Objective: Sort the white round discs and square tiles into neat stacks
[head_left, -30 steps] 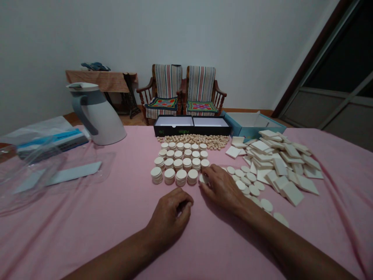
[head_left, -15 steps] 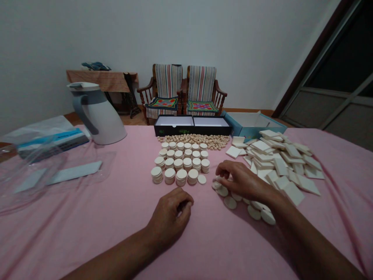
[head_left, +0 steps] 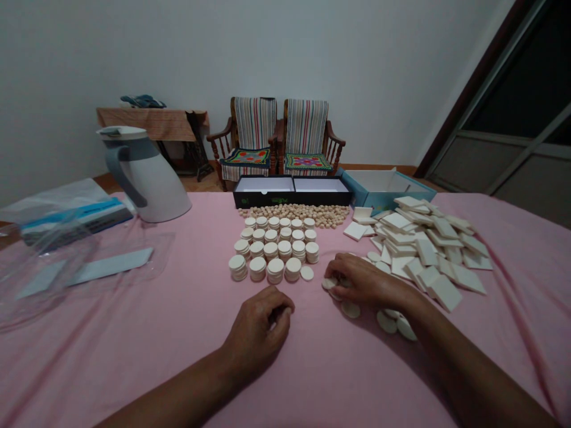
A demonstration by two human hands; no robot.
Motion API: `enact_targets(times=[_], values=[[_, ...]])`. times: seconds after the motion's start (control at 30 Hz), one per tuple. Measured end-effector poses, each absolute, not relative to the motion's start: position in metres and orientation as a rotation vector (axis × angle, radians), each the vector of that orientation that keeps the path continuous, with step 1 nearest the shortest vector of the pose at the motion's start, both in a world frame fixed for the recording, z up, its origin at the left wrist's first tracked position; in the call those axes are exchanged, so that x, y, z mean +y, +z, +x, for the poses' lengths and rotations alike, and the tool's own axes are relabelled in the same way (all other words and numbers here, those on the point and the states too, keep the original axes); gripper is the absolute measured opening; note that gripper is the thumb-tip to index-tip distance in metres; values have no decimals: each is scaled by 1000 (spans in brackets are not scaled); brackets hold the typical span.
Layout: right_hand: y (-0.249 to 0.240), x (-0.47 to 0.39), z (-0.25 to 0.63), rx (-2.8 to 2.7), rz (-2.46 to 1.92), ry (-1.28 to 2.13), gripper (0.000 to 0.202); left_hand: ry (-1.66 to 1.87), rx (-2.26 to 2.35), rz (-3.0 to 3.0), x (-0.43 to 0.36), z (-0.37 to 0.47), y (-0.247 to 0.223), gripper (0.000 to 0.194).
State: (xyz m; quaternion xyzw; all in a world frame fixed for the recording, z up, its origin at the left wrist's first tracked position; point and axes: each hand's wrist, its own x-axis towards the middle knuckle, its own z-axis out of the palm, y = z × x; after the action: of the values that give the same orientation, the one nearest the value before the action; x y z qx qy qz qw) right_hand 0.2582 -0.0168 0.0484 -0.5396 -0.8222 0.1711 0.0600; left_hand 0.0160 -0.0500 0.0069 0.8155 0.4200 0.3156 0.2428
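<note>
My left hand (head_left: 261,324) rests on the pink cloth with its fingers curled in, and nothing shows in it. To the right, my right hand (head_left: 363,280) is lowered over a loose scatter of round wooden discs (head_left: 351,309). Its thumb and fingers close around the edge of a pale wooden disc (head_left: 329,284); part of the scatter is hidden beneath the palm and wrist. Between and beyond my hands stand rows of stacked wooden discs (head_left: 275,271). One single disc (head_left: 307,273) lies flat at the right end of the front row.
Square wooden tiles (head_left: 428,252) are heaped at the right. Behind the stacks lie small wooden beads (head_left: 294,212), a black divided box (head_left: 263,199) and a blue box (head_left: 388,193). A white jug (head_left: 156,187), a blue packet (head_left: 75,220) and clear plastic packaging (head_left: 111,267) sit left.
My right hand has come down and its fingers have closed in on the discs at the left edge of the scatter. My left hand stays in place on the cloth.
</note>
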Motion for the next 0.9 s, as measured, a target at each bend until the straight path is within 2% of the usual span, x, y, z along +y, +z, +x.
enact_targets(times=[0.27,0.5,0.63,0.87,0.9], values=[[31,-14,236,-2224,-1578,268,19,858,1144,2230,-49,17,8,17],[27,-20,214,-2162,-1717,136,21,860,1143,2221,-50,16,7,16],[34,-15,227,-2147,-1674,164,26,858,1146,2228,-50,17,9,17],[58,-11,279,-2272,-1624,404,7,850,1146,2228,-49,16,7,18],[59,-13,282,-2330,-1596,472,11,850,1145,2229,-49,16,6,18]])
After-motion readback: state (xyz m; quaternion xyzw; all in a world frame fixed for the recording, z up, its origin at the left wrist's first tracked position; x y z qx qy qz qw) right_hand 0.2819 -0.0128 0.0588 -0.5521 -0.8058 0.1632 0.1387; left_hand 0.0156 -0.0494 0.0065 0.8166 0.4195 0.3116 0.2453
